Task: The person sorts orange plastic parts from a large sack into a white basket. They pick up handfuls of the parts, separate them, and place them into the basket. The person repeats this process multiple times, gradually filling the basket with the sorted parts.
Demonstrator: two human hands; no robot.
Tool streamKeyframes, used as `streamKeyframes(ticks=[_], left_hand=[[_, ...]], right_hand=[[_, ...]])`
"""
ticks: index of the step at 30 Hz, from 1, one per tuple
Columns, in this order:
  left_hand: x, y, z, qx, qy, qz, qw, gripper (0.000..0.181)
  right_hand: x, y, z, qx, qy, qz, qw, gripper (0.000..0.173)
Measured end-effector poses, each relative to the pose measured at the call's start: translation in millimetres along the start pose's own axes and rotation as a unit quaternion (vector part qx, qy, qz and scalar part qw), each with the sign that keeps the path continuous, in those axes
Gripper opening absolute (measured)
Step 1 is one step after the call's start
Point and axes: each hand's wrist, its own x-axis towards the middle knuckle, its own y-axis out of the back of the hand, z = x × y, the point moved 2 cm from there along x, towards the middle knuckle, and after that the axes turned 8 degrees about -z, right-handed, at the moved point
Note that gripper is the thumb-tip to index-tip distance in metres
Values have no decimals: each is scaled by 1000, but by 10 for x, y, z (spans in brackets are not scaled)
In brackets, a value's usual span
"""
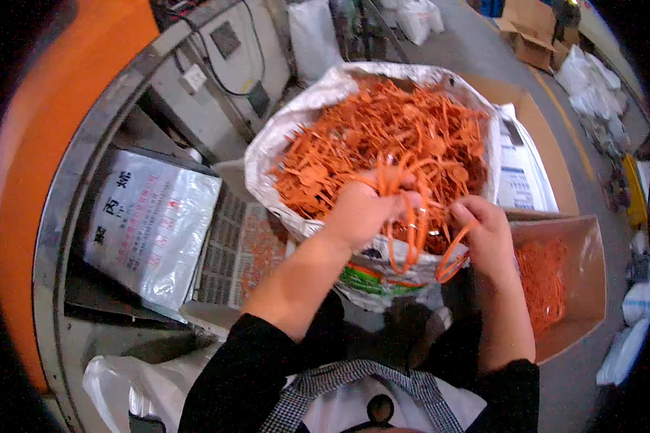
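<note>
In front of me stands a white woven sack (298, 111) with its mouth rolled back, heaped with thin orange plastic pieces (379, 119), some with flat round parts. Over its near edge, my left hand (363, 205) is closed around a bunch of looped orange plastic strips (416, 233). To its right, my right hand (485, 224) pinches further orange strips, with a loop hanging below the fingers. Whether the strips in both hands are joined, I cannot tell.
A cardboard box of orange pieces (598, 270) stands at the right, below another carton (555, 157) holding printed white bags. On the left are a silver printed bag (157, 216), a slotted crate (225, 260) and a grey machine frame (206, 92). Translucent plastic (157, 373) lies at lower left.
</note>
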Motion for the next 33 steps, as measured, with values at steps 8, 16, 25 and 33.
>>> streamKeyframes(ticks=[8,16,25,33], left_hand=[[162,216,84,87,-66,50,993,9],[247,499,3,88,-9,184,979,7],[40,-240,-31,4,82,-96,992,11],[67,-176,-33,35,32,30,998,9]], right_hand=[[166,122,335,18,-69,-12,997,22],[221,15,293,146,-24,25,989,14],[153,-99,189,273,-15,48,961,8],[-4,60,-45,-127,248,191,941,27]])
